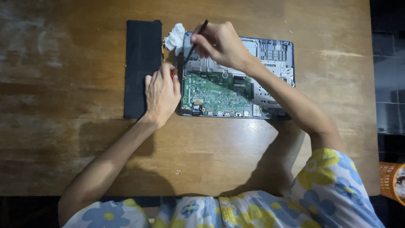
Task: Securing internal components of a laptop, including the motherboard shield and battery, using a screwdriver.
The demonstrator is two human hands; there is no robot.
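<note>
While the opened laptop [238, 78] lies near the far middle of the desk [63, 84], wide bare wood stretches to its left and on the near side toward the person, and a narrower strip runs to the desk's right edge. A black panel [142, 63] lies just left of the laptop, its long axis running away from the person, and a crumpled white tissue [175, 37] sits between their far ends. The laptop's long axis runs left to right, its green board [215, 93] filling the near left part.

The right hand [219, 42] hovers over the laptop's far left corner, grip closed around a thin dark tool [196, 39]. The tool slants, its upper end toward the far right and its tip down toward the near left, at the laptop's left edge. The left hand [161, 93] rests on the panel's right edge, fingers curled at the gap beside the laptop; something small and red [172, 73] shows at the fingertips, but I cannot tell whether it is gripped.
</note>
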